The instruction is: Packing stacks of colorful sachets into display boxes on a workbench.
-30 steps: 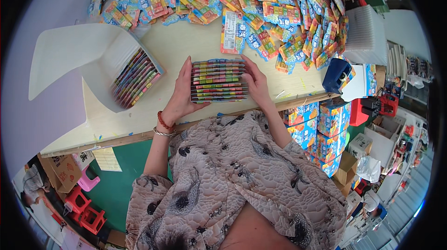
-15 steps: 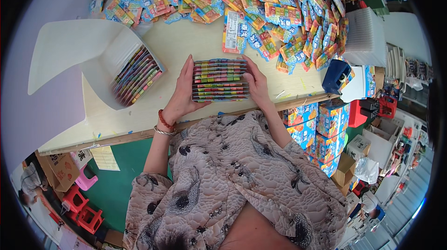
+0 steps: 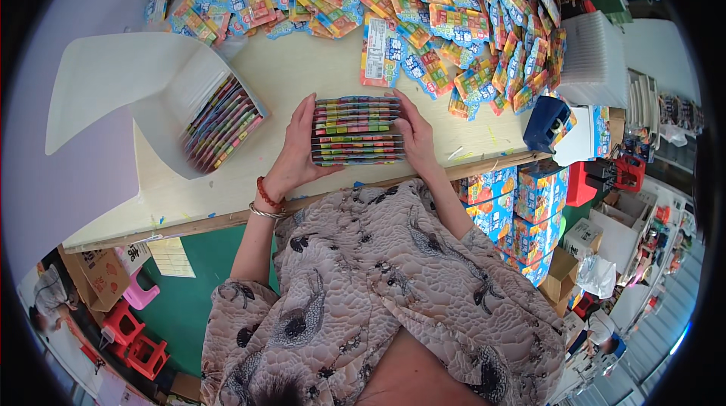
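Note:
Between my two hands stands a stack of candy blister cards (image 3: 358,131), on edge in a row with their colourful sides upward. My left hand (image 3: 298,150) closes on the stack's left end, its thumb along the near side. At the right end, my right hand (image 3: 415,136) presses with fingers at the far corner and thumb on the side. To the left, an open white plastic box (image 3: 180,96) with its flap raised holds a similar row of cards (image 3: 221,124). Beyond my hands lies a big loose heap of the same cards (image 3: 423,12).
A blue tape dispenser (image 3: 546,124) sits at the table's right edge, by stacked clear plastic trays (image 3: 595,58). Printed blue boxes (image 3: 514,213) are piled below the table (image 3: 295,65) on the right. Red stools (image 3: 136,342) stand on the green floor at lower left.
Almost nothing differs. My hands keep their hold on the stack of cards in the same spot.

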Motion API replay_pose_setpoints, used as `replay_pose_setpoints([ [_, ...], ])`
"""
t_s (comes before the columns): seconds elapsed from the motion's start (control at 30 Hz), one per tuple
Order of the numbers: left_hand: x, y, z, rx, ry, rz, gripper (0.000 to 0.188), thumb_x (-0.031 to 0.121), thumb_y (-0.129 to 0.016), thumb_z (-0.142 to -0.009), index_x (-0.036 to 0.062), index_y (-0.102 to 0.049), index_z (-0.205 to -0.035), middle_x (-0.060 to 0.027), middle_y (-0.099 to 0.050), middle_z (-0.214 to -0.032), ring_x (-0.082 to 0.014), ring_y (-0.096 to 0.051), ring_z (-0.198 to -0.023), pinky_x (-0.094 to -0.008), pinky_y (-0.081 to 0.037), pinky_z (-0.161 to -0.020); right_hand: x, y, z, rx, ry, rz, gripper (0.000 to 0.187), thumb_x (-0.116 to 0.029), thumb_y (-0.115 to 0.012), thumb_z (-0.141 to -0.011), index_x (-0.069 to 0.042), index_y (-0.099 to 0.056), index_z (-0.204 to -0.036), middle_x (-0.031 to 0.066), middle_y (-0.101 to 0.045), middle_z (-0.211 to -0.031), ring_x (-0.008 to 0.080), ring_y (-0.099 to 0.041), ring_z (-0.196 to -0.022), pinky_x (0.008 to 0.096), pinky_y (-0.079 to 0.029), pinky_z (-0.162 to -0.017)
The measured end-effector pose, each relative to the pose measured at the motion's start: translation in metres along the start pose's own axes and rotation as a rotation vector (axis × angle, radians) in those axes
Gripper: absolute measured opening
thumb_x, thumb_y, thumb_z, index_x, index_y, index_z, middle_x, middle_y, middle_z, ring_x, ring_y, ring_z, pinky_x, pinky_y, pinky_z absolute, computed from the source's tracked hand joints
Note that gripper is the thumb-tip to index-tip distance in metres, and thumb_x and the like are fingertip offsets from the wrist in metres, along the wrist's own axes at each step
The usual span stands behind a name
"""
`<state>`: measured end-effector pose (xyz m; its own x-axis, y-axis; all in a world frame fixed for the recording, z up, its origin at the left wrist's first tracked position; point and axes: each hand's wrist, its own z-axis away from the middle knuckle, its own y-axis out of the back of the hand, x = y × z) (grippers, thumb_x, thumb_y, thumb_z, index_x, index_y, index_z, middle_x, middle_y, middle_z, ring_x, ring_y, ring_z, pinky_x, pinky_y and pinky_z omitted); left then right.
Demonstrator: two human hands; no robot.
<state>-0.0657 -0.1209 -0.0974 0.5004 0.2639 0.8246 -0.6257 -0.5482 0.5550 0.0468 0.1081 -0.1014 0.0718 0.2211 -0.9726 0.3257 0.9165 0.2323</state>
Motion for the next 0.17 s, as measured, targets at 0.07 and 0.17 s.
replay_pose_setpoints([
  [0.07,-0.0037,-0.0028,0.0025,0.005,0.003,0.000,0.130,0.023,-0.091,-0.056,0.0027,-0.002,-0.149,-0.0213,-0.017,-0.152,-0.0386,-0.027,-0.136,-0.0439,-0.025,-0.112,0.0027,0.0003,-0.0008,0.007,0.026,0.006,0.046,-0.002,-0.046,-0.094,-0.005,-0.040,-0.140,0.0137,-0.058,-0.127,0.0207,-0.058,-0.112,0.0307,-0.045,-0.096],
  [0.17,-0.0051,-0.0045,0.0045,0.008,0.039,0.058,0.125,0.023,-0.089,-0.060,0.0025,-0.004,-0.149,-0.0208,-0.017,-0.152,-0.0390,-0.027,-0.136,-0.0434,-0.023,-0.113,0.0090,0.0033,0.0006,-0.027,-0.013,0.031,0.046,-0.007,-0.046,-0.097,-0.007,-0.038,-0.142,0.0146,-0.055,-0.130,0.0218,-0.056,-0.117,0.0320,-0.042,-0.100],
])
